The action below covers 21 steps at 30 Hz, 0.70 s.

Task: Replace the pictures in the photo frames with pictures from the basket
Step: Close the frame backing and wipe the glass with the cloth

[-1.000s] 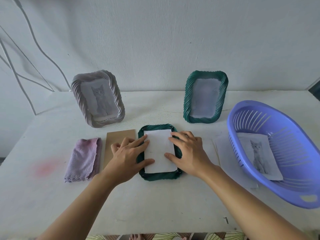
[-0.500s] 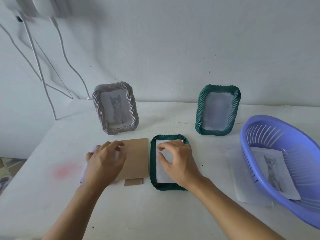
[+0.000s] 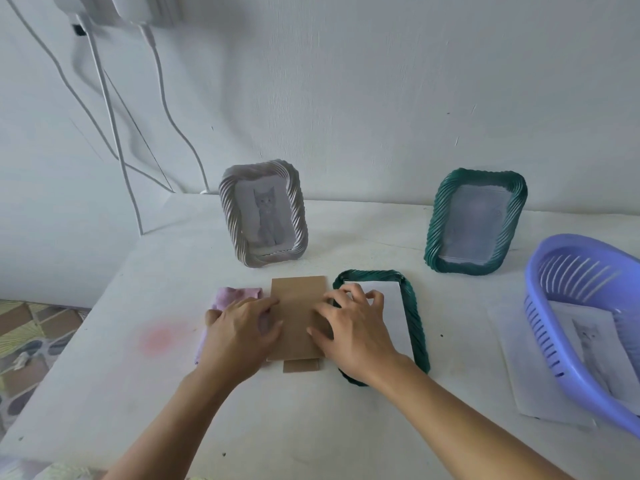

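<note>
A dark green frame (image 3: 417, 327) lies face down on the table with a white picture sheet (image 3: 394, 306) inside it. Just left of it a brown cardboard backing board (image 3: 298, 303) lies flat. My left hand (image 3: 239, 336) grips the board's left edge, lying partly over a purple cloth (image 3: 235, 294). My right hand (image 3: 355, 329) pinches the board's right edge with thumb and forefinger, its other fingers curled over the sheet. The purple basket (image 3: 540, 306) at the right holds a cat picture (image 3: 588, 344).
A grey frame (image 3: 230, 216) with a cat picture stands at the back left. A second green frame (image 3: 436, 233) stands at the back right. A loose white sheet (image 3: 519, 368) lies partly under the basket. White cables (image 3: 114, 133) hang down the wall on the left.
My right hand has left the sheet in the lying frame and moved left onto the backing board's right edge. My left hand has shifted onto the board's left edge. The view tilted up.
</note>
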Available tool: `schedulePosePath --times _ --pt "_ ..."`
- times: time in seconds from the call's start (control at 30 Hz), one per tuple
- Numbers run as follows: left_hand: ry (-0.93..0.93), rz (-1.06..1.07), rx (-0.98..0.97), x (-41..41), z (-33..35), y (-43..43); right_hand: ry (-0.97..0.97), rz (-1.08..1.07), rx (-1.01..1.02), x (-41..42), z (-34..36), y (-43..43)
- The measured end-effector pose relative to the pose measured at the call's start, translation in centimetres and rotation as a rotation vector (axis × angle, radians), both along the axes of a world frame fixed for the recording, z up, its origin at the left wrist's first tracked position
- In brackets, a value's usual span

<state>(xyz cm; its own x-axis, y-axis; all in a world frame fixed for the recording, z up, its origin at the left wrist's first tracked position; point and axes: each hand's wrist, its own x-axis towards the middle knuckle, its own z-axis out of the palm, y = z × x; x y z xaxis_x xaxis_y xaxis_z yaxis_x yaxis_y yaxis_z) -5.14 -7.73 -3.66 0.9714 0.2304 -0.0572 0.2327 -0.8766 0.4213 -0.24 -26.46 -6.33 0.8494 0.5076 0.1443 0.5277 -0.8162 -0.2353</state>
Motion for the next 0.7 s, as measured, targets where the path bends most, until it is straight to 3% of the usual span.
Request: schedulePosePath --times 0.17,0.33,0.43,0.57,0.7 --pt "-0.134 0.073 -0.369 0.0 0.4 0.2 0.003 -0.028 0.024 0.0 0.3 0.2" --pt "-0.145 0.109 -0.742 0.2 2.1 -0.7 0.074 -0.031 0.128 0.3 1.7 0.2" --pt "-0.198 0.082 -0.808 0.2 3.1 -1.8 0.249 -0.052 0.327 0.4 2.8 0.2" --pt "-0.232 -0.004 -0.797 0.0 3.6 -3.6 0.596 -0.072 0.779 0.2 4.5 -0.3" --pt "-0.257 -0.108 -0.727 -0.1 3.4 -5.5 0.703 -0.173 0.987 -0.2 5.3 -1.3"
